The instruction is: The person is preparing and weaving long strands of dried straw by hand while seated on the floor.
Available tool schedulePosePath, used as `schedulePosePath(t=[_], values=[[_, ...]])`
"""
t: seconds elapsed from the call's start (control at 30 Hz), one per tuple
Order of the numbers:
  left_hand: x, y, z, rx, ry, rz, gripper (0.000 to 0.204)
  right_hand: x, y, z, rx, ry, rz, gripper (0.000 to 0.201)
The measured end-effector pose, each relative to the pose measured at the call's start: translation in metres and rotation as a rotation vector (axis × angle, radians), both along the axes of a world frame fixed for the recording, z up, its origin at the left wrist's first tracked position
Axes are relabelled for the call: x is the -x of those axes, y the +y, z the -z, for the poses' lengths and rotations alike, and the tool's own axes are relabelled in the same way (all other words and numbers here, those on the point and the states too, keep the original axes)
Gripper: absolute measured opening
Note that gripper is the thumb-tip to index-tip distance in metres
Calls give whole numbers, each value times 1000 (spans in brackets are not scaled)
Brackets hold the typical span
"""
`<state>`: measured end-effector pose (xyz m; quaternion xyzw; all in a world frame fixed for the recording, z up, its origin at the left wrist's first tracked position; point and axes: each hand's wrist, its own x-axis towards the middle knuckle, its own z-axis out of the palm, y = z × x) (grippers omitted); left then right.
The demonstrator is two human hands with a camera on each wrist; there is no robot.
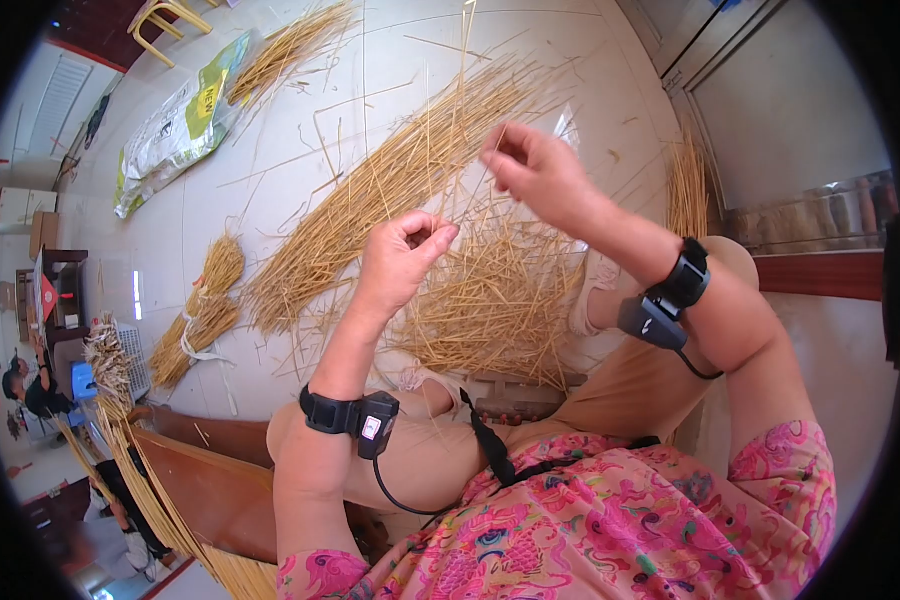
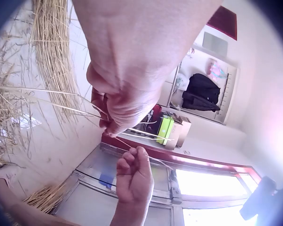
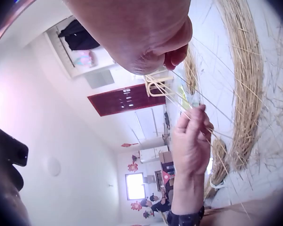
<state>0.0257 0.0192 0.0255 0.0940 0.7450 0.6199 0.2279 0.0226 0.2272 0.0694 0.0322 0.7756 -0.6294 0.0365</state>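
The shirt (image 1: 570, 530) fills the foreground. The left hand (image 1: 400, 262) pinches straws (image 1: 464, 55) above the heap (image 1: 495, 315); the right hand (image 1: 550, 180) pinches a strand (image 2: 124, 142) between both. Excess pull may snap the strand; a slack left grip may release the straws.

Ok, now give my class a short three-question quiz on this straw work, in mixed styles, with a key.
1. True or false: the left hand pinches straw.
2. Where does the tied bundle lie? A) on a chair; B) on the floor; C) inside the bag.
3. Fill in: the word on the bag's yellow patch is ____.

Key: 1. True. 2. B. 3. NEW.
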Motion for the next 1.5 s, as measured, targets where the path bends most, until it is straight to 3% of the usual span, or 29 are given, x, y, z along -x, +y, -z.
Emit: schedulePosePath(t=[0.1,0.2,0.37,0.47,0.57,0.67,0.77,1.0,1.3,1.5], values=[[3,-4,4,65,25,-12,14,17,24,-9,-156,67,116,14],[2,-6,4,44,16,-42,15,24,44,-21,-498,132,36,17],[2,-5,6,17,-1,-86,15,10,35,-3,-363,-487,-348,21],[1,-3,5,-6,2,-86,15,-6,10,-9,-698,-621,-580,21],[1,0,3,-34,-26,-52,13,-14,0,7,-588,-79,-546,21],[0,1,-1,-67,-57,14,12,-18,-17,13,-184,-100,-361,20],[-2,3,-3,-80,-45,36,14,-16,-19,19,-44,-141,-247,17],[1,-1,-5,10,-16,31,20,-7,-7,11,-39,-97,-162,14],[-2,4,-8,34,29,181,23,-9,-11,7,153,-135,-277,13],[-1,2,-3,16,27,147,29,-5,-3,2,-15,-133,-235,13]])
